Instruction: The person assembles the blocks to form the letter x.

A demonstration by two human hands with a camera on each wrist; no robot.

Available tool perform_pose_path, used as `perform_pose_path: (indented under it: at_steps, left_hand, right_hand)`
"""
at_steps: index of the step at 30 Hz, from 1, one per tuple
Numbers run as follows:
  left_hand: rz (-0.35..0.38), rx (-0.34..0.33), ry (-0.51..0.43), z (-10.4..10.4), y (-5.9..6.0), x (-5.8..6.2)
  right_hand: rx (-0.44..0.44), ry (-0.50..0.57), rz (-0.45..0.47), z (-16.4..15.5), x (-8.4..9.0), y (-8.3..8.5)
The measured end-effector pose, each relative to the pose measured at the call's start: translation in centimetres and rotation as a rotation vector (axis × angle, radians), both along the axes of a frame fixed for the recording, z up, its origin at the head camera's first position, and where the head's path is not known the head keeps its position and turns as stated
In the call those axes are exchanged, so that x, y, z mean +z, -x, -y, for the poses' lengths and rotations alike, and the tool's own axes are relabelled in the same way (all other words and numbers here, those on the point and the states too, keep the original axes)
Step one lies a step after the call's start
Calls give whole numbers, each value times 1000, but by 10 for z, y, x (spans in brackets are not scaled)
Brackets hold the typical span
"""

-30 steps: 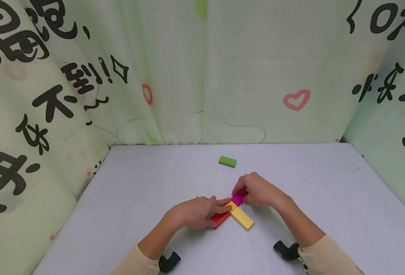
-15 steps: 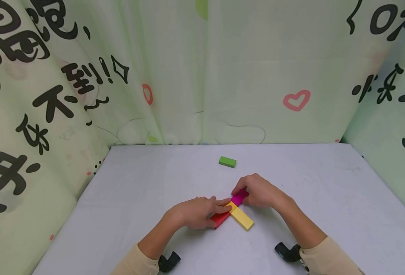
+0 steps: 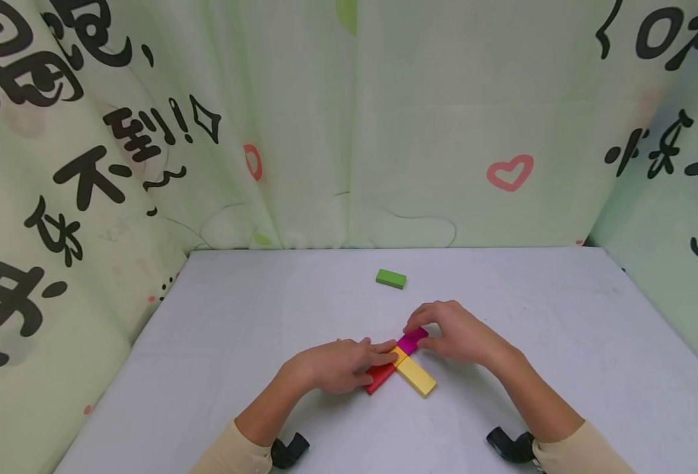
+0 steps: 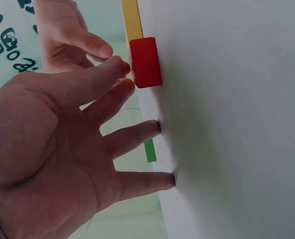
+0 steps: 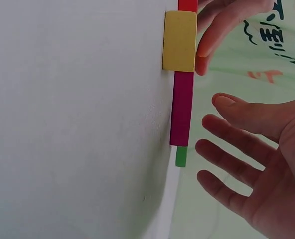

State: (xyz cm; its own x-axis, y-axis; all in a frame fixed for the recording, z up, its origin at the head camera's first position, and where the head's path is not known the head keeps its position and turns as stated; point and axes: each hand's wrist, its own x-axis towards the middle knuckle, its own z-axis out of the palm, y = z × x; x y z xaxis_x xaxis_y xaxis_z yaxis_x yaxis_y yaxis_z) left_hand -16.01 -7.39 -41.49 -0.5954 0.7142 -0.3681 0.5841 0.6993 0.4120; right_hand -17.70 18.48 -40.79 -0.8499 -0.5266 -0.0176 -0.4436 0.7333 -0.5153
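Note:
A red block (image 3: 379,380), an orange-yellow block (image 3: 400,356), a yellow block (image 3: 416,376) and a magenta block (image 3: 412,340) lie flat on the table, meeting in a cross-like shape. My left hand (image 3: 337,367) reaches over from the left, its fingertips and thumb resting on the red and orange-yellow blocks and hiding part of them. In the left wrist view its fingers are spread, two tips touching the table. My right hand (image 3: 458,332) hovers beside the magenta block; the right wrist view shows its fingers apart from the block, with nothing between them.
A green block (image 3: 391,278) lies alone farther back on the white-covered table (image 3: 254,296). Behind and at both sides hangs a pale green curtain (image 3: 420,131) with black lettering. Black wrist devices (image 3: 510,446) sit by both sleeves.
My right hand has loosened from the magenta block and drawn slightly back to the right. My left hand and the blocks have stayed in place.

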Motion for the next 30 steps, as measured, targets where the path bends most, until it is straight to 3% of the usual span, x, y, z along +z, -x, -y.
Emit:
perform_pose_path:
  at_steps: [9, 21, 30]
  left_hand:
    - [21, 6, -36, 4, 4, 1]
    - [11, 3, -58, 9, 8, 3]
    - [21, 21, -50, 11, 9, 3]
  right_hand:
    - [114, 28, -44, -9, -1, -10]
    - [154, -12, 7, -15, -3, -30]
    - [243, -72, 19, -14, -4, -38]
